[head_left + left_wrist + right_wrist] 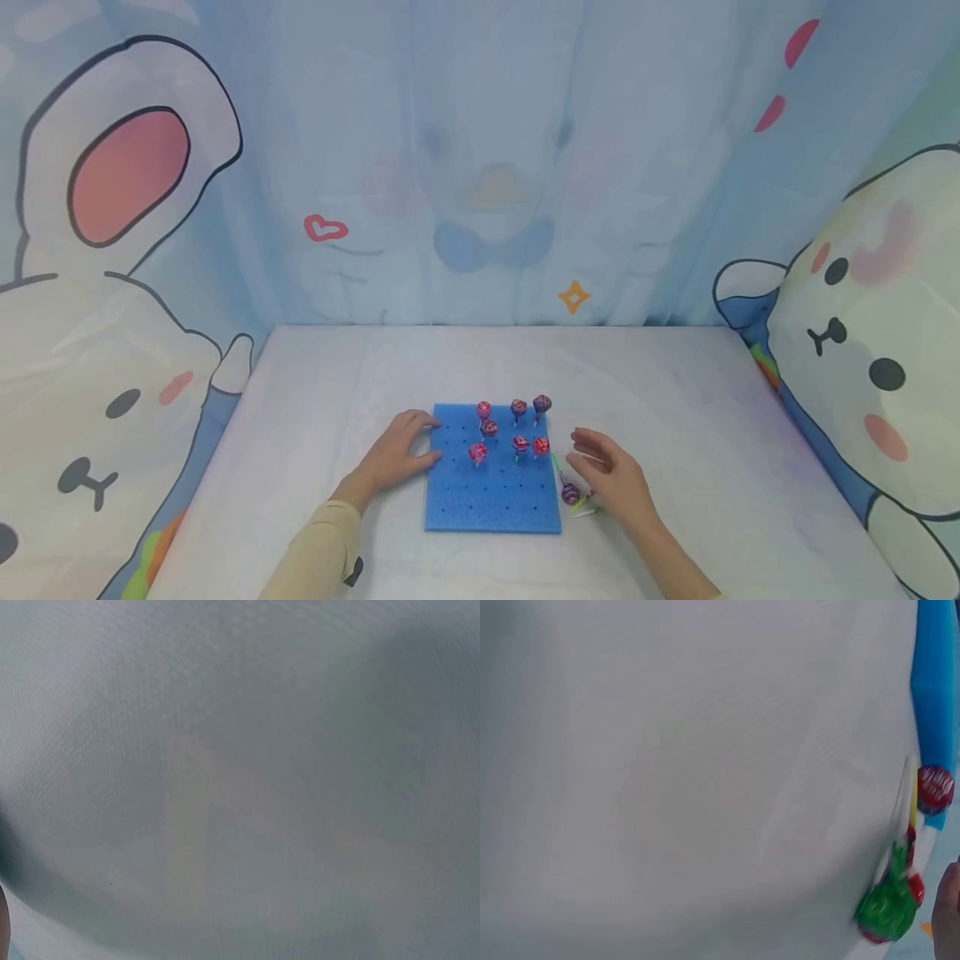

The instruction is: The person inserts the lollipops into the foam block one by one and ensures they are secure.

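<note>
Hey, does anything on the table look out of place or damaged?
The loose lollipops stand out: they lie bunched on the white table, just right of the blue board, while the other lollipops stand in it on their sticks. That may be deliberate. I see nothing clearly spilled or damaged.

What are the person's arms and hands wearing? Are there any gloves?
No gloves show: the left hand and right hand are both bare. The left arm wears a plain cream or pale-yellow sleeve. The right forearm is bare as far as it shows, with just a sliver of pale cloth at the picture's bottom edge.
</note>
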Tool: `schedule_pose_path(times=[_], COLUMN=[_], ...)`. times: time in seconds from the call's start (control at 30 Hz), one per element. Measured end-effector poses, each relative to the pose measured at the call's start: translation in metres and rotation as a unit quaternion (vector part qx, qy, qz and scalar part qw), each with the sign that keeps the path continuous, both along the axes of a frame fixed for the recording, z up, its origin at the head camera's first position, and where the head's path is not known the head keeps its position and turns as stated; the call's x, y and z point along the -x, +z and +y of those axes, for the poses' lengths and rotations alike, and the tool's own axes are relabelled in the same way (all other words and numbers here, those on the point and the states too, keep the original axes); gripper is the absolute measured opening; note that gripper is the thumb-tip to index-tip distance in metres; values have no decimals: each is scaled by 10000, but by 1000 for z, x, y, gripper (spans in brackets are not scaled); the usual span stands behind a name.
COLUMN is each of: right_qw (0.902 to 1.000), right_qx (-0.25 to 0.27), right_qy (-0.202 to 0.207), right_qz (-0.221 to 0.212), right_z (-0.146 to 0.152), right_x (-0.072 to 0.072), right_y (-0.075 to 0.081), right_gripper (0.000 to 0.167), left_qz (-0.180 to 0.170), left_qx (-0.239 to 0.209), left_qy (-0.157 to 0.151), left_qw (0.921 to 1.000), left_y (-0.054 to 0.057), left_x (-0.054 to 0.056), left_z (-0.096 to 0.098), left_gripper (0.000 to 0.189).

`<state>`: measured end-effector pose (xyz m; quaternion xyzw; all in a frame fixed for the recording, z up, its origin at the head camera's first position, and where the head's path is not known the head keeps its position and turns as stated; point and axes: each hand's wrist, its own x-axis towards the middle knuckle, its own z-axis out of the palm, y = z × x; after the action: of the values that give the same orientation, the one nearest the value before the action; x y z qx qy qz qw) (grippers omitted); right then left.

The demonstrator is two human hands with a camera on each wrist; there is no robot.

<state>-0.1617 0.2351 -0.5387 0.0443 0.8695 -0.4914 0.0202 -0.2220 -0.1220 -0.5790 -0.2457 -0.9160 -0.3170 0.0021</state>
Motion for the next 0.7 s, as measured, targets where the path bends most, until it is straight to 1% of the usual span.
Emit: schedule_pose_path(times=[0.13,0.33,0.43,0.53,0.7], right_qw=[9991,9963,9945,9907,9851], right_qx=[-358,-793,-961,-1240,-1561], right_qy=[10,54,0,-60,-39], right_qz=[-211,-324,-420,-559,-717], right_z=[13,33,40,43,43], right_x=[-7,-15,-16,-18,-19], right_y=[0,-4,-7,-11,-16], right_gripper=[46,47,48,48,47], left_qz=[77,192,135,83,51], left_qx=[9,-40,-43,20,58], left_qy=[-25,-51,-38,-15,16], left_qw=[10000,9998,9999,10000,10000], left_y=[-3,-4,-4,-4,-5], left_x=[0,2,2,3,2], left_z=[1,0,0,0,0], left_gripper=[45,45,45,45,45])
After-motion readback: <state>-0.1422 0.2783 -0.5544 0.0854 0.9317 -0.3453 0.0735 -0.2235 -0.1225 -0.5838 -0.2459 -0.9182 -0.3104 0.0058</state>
